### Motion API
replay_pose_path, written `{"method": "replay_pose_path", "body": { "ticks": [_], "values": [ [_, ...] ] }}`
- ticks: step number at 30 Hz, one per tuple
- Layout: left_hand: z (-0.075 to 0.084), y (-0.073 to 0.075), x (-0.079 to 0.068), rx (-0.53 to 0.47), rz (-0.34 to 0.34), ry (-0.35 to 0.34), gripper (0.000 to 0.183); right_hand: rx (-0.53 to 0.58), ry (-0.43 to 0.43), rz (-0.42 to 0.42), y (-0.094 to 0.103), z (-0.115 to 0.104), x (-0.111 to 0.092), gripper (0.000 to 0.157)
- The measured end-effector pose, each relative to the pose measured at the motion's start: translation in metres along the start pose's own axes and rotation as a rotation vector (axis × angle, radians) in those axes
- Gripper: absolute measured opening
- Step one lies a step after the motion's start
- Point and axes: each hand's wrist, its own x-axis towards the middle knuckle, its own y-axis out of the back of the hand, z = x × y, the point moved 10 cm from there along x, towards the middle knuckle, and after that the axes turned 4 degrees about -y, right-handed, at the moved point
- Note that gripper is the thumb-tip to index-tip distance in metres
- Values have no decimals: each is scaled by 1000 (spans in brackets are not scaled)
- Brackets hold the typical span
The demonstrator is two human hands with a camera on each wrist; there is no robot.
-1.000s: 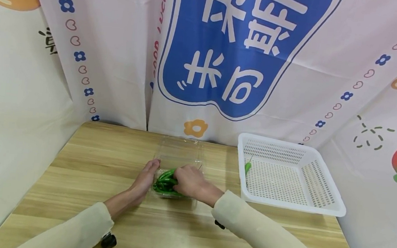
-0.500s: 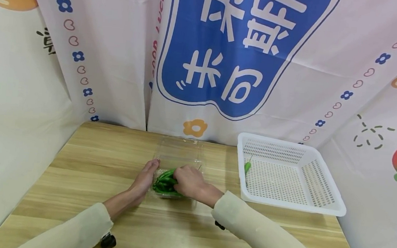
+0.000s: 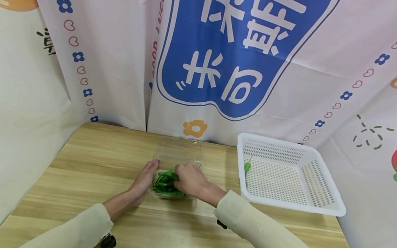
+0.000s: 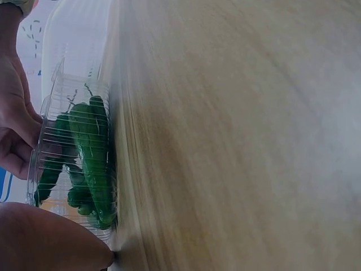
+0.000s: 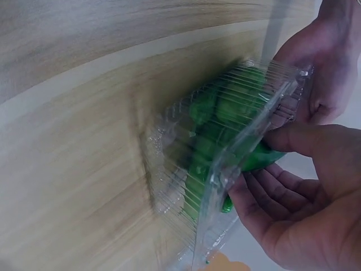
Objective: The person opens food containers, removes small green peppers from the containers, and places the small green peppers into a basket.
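Note:
A clear plastic clamshell box [image 3: 180, 149] lies on the table with its lid folded back. Several green chili peppers [image 3: 165, 182] fill its base; the left wrist view shows them through the ribbed wall, stems pointing away. My left hand [image 3: 142, 180] rests along the left side of the box, fingers extended against it. Reaching in from the right, my right hand [image 3: 193, 180] pinches a green chili pepper [image 5: 263, 158] between thumb and fingers at the box's open top. Part of that pepper is hidden by the fingers and the box wall.
A white perforated basket [image 3: 338, 198] stands to the right on the wooden table [image 3: 81, 184]. One green chili pepper [image 3: 247, 168] leans inside its left wall. Printed cloth [image 3: 122, 92] hangs behind the table and at both sides.
My right hand has shifted slightly, and the peppers under it have moved a little in the box. The left hand, box and basket stay in place.

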Motion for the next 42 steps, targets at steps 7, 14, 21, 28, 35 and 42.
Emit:
{"method": "replay_pose_path", "body": {
  "ticks": [7,14,21,28,35,42],
  "values": [
    [0,-1,0,-14,0,-8,62,-7,6,34,9,-1,-2,41],
    [-1,-1,1,-24,-8,-11,62,8,13,44,20,-2,-5,44],
    [-2,0,2,-26,3,-8,61,33,3,42,34,2,-6,27],
    [-1,-1,1,-26,-1,-15,61,21,-21,71,51,11,-9,26],
    [0,-1,0,-12,-4,-17,62,15,-54,102,68,22,-14,24],
    [2,-1,0,-6,2,-21,60,15,-54,142,89,30,-18,21]
  ]
}}
